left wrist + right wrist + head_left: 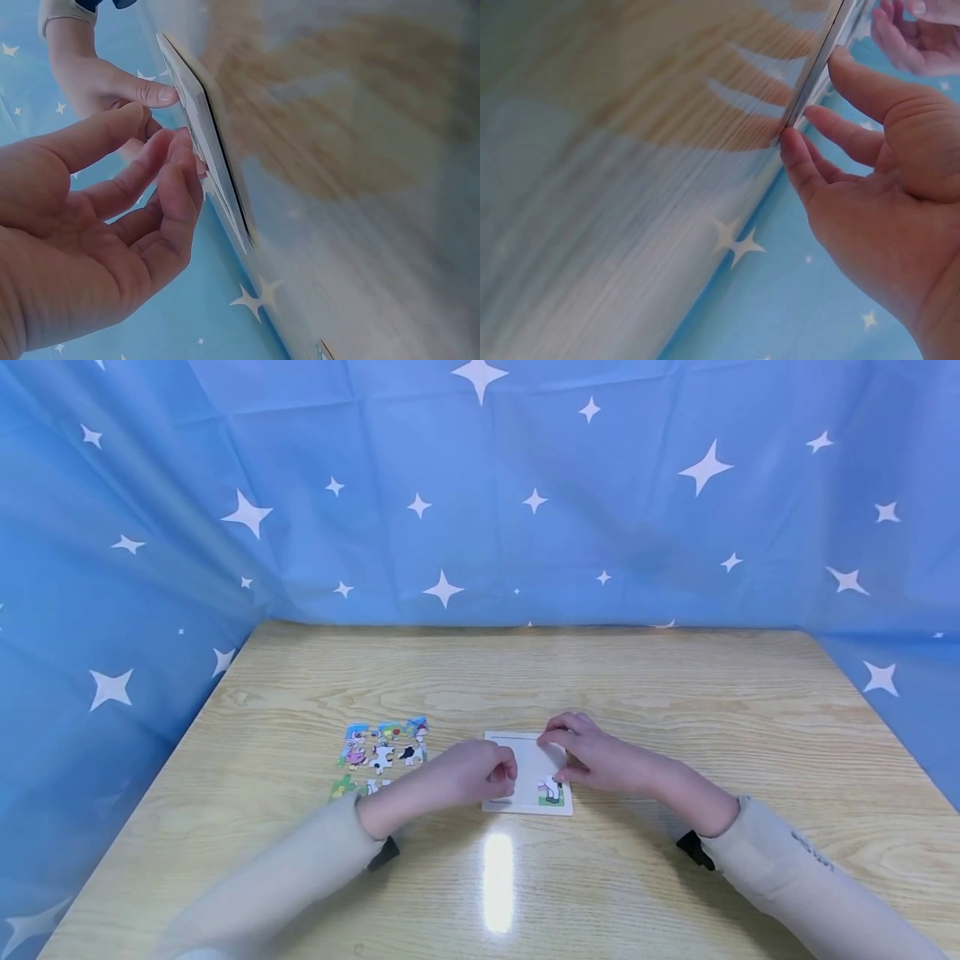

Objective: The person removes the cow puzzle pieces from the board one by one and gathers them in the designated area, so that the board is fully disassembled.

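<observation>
A white square puzzle board [517, 752] with a raised frame lies on the table. One puzzle piece [551, 791], showing a white animal's legs on green, sits in its lower right corner. My right hand [600, 758] is at the board's right side, thumb beside that piece and fingertips touching the frame; in the right wrist view the fingers [796, 161] look fairly straight against the board's edge. My left hand [476, 771] hovers over the board's left side. Its fingers are loosely curled in the left wrist view, and nothing shows between them and the thumb.
Several loose puzzle pieces [381, 758] lie in rough rows to the left of the board, partly hidden by the left forearm. The wooden table [675, 693] meets a blue star-patterned curtain [480, 485] at the back and sides.
</observation>
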`<state>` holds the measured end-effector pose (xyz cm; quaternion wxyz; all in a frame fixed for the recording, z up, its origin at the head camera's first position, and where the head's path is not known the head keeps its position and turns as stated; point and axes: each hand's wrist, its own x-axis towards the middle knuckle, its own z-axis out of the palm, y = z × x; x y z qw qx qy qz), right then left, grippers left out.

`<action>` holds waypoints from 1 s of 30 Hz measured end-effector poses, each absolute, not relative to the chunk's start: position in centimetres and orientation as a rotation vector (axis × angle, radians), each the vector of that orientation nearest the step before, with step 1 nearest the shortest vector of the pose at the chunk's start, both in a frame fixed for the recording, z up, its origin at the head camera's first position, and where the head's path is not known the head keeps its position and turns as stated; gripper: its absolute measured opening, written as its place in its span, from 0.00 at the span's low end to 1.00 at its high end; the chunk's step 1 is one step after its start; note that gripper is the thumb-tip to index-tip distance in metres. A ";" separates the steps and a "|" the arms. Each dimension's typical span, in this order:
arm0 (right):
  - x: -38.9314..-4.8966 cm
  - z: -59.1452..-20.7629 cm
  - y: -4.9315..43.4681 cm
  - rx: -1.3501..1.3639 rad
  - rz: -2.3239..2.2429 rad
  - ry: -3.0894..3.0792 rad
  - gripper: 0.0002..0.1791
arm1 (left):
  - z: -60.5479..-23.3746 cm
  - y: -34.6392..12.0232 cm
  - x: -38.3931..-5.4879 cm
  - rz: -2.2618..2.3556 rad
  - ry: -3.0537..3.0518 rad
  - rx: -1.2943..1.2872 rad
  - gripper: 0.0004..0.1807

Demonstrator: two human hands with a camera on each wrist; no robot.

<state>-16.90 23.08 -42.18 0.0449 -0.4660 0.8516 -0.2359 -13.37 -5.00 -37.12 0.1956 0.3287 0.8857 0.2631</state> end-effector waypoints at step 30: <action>-19.2 -46.1 24.6 -1.310 -0.599 2.615 0.28 | -37.5 -1.2 -13.8 0.639 2.458 0.949 0.11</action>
